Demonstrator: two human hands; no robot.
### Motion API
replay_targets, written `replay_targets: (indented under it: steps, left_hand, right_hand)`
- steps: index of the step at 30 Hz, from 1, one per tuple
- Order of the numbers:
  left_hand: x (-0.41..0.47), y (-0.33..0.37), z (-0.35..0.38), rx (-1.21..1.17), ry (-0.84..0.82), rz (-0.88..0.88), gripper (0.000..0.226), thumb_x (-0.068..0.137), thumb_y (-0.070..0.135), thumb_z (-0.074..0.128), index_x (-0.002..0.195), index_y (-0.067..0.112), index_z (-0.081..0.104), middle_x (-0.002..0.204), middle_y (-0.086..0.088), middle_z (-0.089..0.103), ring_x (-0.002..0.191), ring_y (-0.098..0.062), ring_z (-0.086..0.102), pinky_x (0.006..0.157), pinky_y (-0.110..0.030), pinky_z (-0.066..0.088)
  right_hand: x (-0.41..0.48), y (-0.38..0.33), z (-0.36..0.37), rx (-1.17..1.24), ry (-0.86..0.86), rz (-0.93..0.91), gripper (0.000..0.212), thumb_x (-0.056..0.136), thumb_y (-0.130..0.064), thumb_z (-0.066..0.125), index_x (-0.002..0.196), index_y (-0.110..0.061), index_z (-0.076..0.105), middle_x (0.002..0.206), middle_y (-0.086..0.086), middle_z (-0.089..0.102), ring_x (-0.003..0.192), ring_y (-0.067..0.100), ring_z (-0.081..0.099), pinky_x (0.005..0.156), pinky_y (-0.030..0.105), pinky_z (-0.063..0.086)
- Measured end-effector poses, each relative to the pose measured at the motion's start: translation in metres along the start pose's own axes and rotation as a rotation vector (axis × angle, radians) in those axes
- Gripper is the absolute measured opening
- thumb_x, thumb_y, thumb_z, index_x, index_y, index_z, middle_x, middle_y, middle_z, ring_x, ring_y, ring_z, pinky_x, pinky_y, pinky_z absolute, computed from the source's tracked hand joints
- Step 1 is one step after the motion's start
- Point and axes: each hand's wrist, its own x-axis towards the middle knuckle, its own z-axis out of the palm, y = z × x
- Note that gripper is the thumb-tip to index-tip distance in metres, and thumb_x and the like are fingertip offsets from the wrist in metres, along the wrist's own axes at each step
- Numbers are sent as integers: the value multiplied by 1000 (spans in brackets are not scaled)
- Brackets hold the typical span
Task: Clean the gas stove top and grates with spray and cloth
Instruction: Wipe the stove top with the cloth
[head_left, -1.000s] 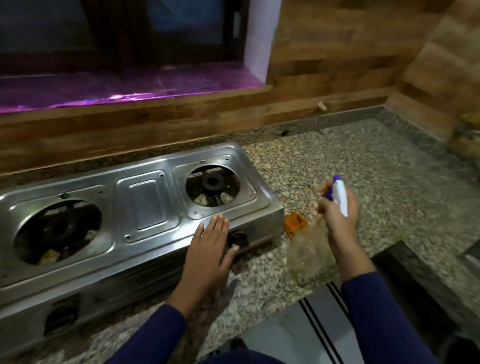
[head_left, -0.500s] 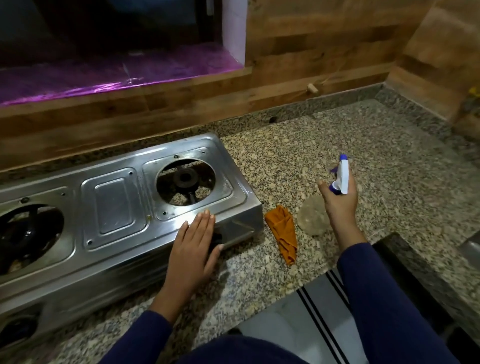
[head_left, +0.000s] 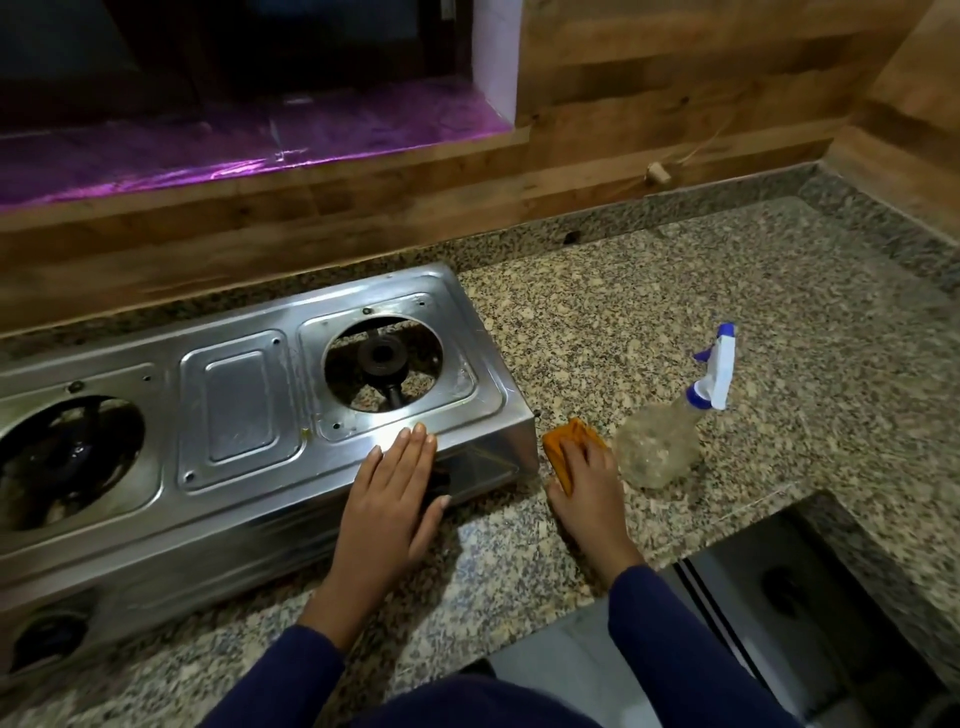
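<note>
A speckled granite counter (head_left: 649, 291) runs beneath a wood-panelled wall (head_left: 675, 78) and a purple-lit ledge (head_left: 234, 145). A clear spray bottle (head_left: 662, 444) with a white and blue trigger head stands free on the counter, just right of the right hand (head_left: 589, 483). That hand lies flat, fingers together, pressing on an orange cloth (head_left: 563, 441) beside the stove's right end. The steel stove (head_left: 234, 415) sits at left, grates off, both burner wells exposed. The left hand (head_left: 395, 493) rests open, palm down, on its front right edge.
</note>
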Motion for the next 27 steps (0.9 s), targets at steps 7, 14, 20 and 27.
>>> replay_targets:
  steps: [7, 14, 20, 27]
  left_hand:
    - [0, 1, -3, -8, -15, -11, 64, 99, 46, 38, 150, 8, 33, 159, -9, 29, 148, -21, 24, 119, -45, 22]
    - [-1, -3, -12, -84, -50, -22, 60, 101, 45, 35, 152, 13, 32, 160, -3, 25, 149, -15, 19, 118, -43, 23]
    - [-18, -32, -28, -140, 10, -166, 57, 101, 46, 36, 149, 15, 39, 157, -1, 32, 147, -15, 25, 118, -43, 24]
    - [-40, -77, -46, -20, 25, -553, 69, 96, 56, 28, 149, 13, 36, 158, -7, 30, 147, -20, 25, 118, -45, 19]
  right_hand:
    - [16, -23, -33, 638, 216, 280, 23, 90, -15, 60, 105, -32, 64, 101, -1, 64, 92, 26, 62, 72, 33, 55]
    - [58, -106, -65, 435, 200, -240, 37, 92, -18, 62, 129, -21, 60, 135, 1, 50, 124, 16, 44, 100, 28, 42]
    - [99, -118, -24, -51, -195, -455, 48, 102, -30, 39, 149, -18, 40, 163, 4, 20, 152, 25, 1, 122, 48, 4]
    - [167, -161, 7, -106, -168, -443, 52, 102, -29, 37, 152, -15, 31, 163, 10, 19, 150, 34, 4, 121, 49, 8]
